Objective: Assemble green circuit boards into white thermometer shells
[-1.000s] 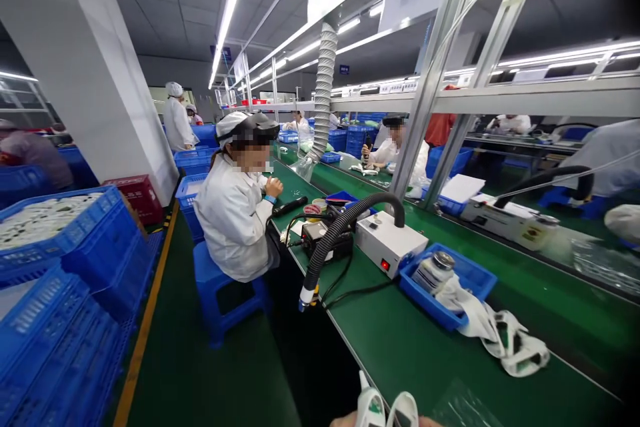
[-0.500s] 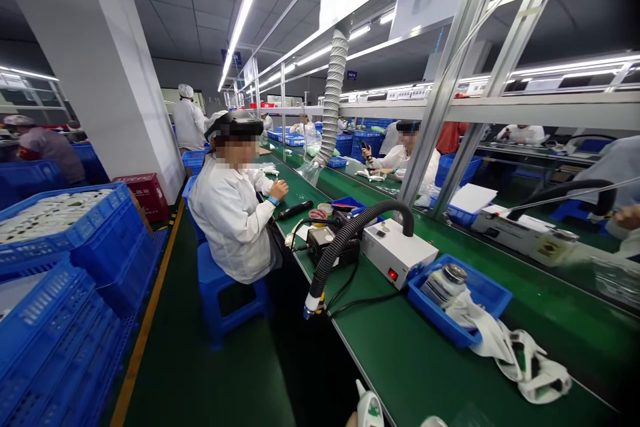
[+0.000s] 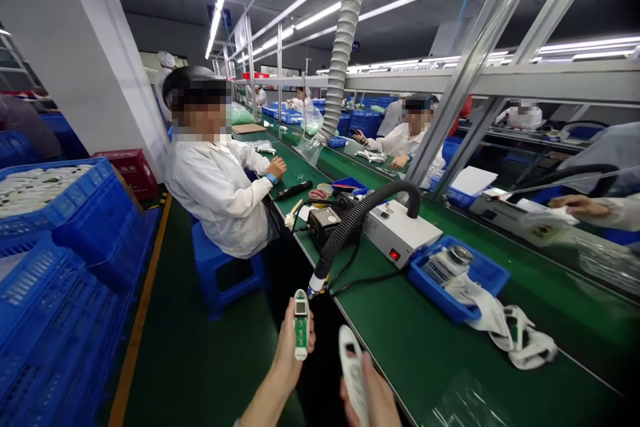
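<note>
Left grip (image 3: pixel 287 347) snug round board (image 3: pixel 301 332), 6 o'clock in view, green side showing. Right grip (image 3: pixel 379 392) wrapped on shell (image 3: pixel 355 375), 4 o'clock from board. Imo pinch edges only, thumbs off green bit.

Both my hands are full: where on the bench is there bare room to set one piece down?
Bare bench lies between the tray, the cable and the clear bag. It is crowded around the hose, black box and white box.

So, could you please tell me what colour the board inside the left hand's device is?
The board is green, and it shows best in the head view.
</note>
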`<action>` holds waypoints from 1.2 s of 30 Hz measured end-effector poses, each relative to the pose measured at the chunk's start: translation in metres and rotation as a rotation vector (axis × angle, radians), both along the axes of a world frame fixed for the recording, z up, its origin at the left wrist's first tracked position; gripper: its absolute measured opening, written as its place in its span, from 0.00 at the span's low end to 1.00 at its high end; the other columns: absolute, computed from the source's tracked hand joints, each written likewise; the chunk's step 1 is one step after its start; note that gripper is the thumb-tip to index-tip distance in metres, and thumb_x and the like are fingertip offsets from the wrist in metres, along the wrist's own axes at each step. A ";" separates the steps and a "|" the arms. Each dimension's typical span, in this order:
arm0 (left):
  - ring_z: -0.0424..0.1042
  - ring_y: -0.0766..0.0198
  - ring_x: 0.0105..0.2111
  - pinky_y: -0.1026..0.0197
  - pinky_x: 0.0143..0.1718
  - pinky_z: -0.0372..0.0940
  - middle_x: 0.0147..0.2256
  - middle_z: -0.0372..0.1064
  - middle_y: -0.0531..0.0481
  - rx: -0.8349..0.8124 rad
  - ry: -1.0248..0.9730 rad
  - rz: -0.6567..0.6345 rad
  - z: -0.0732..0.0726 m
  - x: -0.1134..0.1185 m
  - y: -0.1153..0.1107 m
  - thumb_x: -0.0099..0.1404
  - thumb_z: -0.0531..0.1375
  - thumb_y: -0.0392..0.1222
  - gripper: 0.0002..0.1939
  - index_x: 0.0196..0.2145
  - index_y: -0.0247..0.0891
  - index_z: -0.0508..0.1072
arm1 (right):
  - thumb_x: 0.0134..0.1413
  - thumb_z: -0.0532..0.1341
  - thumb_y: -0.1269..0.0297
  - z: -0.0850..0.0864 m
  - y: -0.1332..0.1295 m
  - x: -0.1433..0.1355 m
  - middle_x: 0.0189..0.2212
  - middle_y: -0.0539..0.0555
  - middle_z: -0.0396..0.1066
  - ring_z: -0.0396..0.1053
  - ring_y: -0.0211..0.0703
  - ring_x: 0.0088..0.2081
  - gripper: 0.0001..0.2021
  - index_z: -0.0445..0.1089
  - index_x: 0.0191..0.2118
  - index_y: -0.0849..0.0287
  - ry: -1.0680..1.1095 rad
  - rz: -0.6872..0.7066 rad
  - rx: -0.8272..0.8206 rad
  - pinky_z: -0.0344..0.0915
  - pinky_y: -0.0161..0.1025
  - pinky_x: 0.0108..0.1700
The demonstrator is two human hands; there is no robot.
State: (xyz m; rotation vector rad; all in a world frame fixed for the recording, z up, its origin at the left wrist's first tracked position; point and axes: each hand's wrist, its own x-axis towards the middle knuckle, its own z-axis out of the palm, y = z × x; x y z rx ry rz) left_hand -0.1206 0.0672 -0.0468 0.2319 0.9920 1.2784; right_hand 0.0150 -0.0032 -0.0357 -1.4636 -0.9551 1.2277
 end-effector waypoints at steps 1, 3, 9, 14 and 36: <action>0.59 0.74 0.14 0.71 0.14 0.50 0.19 0.62 0.57 -0.011 0.013 0.028 -0.002 -0.008 -0.004 0.57 0.58 0.65 0.26 0.29 0.34 0.69 | 0.58 0.51 0.38 -0.005 0.016 -0.015 0.20 0.52 0.69 0.56 0.31 0.12 0.27 0.69 0.37 0.61 0.058 0.031 -0.045 0.50 0.28 0.10; 0.60 0.73 0.15 0.71 0.15 0.52 0.19 0.63 0.56 -0.027 0.043 0.077 -0.004 -0.024 -0.012 0.56 0.59 0.64 0.26 0.30 0.34 0.69 | 0.46 0.57 0.32 -0.012 0.047 -0.044 0.15 0.50 0.66 0.51 0.28 0.08 0.32 0.68 0.34 0.62 0.387 0.110 -0.169 0.40 0.25 0.09; 0.63 0.70 0.17 0.69 0.17 0.55 0.18 0.64 0.55 -0.037 0.093 0.089 -0.004 -0.030 -0.023 0.57 0.58 0.64 0.25 0.29 0.35 0.69 | 0.43 0.60 0.34 -0.021 0.075 -0.080 0.12 0.49 0.66 0.52 0.29 0.08 0.30 0.66 0.32 0.62 0.558 0.155 -0.222 0.38 0.25 0.08; 0.59 0.70 0.15 0.68 0.17 0.51 0.14 0.59 0.57 -0.019 0.070 0.001 -0.006 0.001 -0.021 0.56 0.58 0.67 0.28 0.22 0.36 0.66 | 0.46 0.61 0.38 -0.023 0.055 -0.053 0.12 0.48 0.65 0.51 0.27 0.08 0.26 0.66 0.28 0.62 0.573 0.085 -0.169 0.36 0.25 0.09; 0.56 0.74 0.12 0.70 0.13 0.47 0.16 0.61 0.56 0.070 -0.015 -0.115 0.003 0.003 0.011 0.61 0.56 0.59 0.23 0.27 0.33 0.71 | 0.44 0.62 0.35 0.001 -0.001 -0.005 0.17 0.52 0.69 0.57 0.31 0.10 0.32 0.71 0.33 0.67 0.738 0.091 -0.176 0.47 0.27 0.09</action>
